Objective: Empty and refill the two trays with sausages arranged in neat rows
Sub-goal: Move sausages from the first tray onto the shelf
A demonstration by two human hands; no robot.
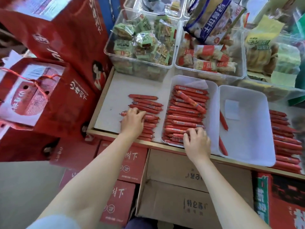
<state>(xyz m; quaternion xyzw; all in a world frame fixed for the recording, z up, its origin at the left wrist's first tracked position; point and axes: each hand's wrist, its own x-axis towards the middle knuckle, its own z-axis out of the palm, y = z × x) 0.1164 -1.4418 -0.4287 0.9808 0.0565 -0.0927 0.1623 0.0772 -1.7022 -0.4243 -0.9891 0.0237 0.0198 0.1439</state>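
Left tray (212,100) packed with sausages (184,116), right hand (197,142) gripping some. Right tray (257,146) holds two strays. Left hand (132,123) clutches the shelf pile (148,113).

The left hand (132,122) covered the middle of the loose sausage pile (149,124) on the surface (112,103), so its grip could not be told. The right hand (197,142) hid the near sausages in the left tray (212,96). The right-hand sausage stack (286,142) ran off the frame's edge.
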